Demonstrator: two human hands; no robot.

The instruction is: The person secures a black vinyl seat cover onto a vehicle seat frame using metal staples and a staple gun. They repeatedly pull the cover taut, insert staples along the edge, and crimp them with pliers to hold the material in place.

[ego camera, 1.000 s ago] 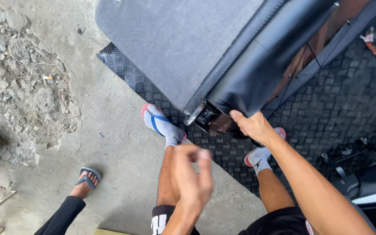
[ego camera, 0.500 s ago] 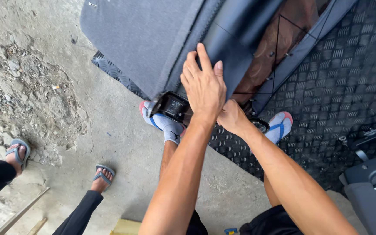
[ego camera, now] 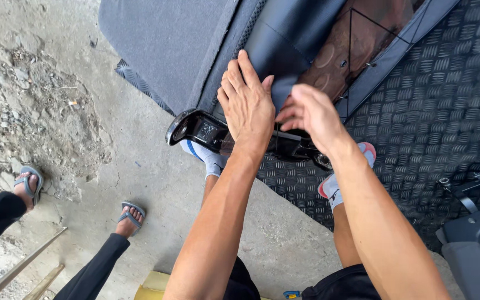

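Note:
A large dark car seat (ego camera: 184,44) with grey fabric and a black vinyl side lies tipped over on a black checker-plate mat (ego camera: 434,122). My left hand (ego camera: 245,103) rests flat, fingers spread, on the black vinyl just above the seat's glossy black plastic end trim (ego camera: 195,129). My right hand (ego camera: 309,114) hovers beside it with fingers apart, over the seat's edge and its brown metal underside (ego camera: 351,55). It holds nothing. My feet in socks and sandals (ego camera: 206,158) stand under the seat's end.
Another person's legs in black trousers and grey sandals (ego camera: 129,216) stand at lower left on the rough concrete ground (ego camera: 56,111). Grey seat parts (ego camera: 473,250) sit at lower right. Wooden sticks (ego camera: 23,272) lie at bottom left.
My left hand came up from near my leg and now lies flat on the vinyl. My right hand let go of the seat's end and lifted, fingers apart.

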